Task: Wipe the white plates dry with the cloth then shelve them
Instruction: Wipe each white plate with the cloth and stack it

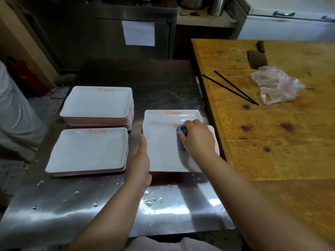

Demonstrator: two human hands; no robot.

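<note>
Wiping a white rectangular plate (163,149) at the right edge of the wet steel tabletop (90,211).
The plate's long axis runs from the near edge toward the far edge, its orange logo at the far end; it rests on another white plate (214,140). The right hand (196,137) has its grip closed round a blue cloth (182,132) pressed on the plate. The left hand (140,162), fingers straight, steadies the plate's left rim. Two plate stacks (96,104) sit near the left edge.
</note>
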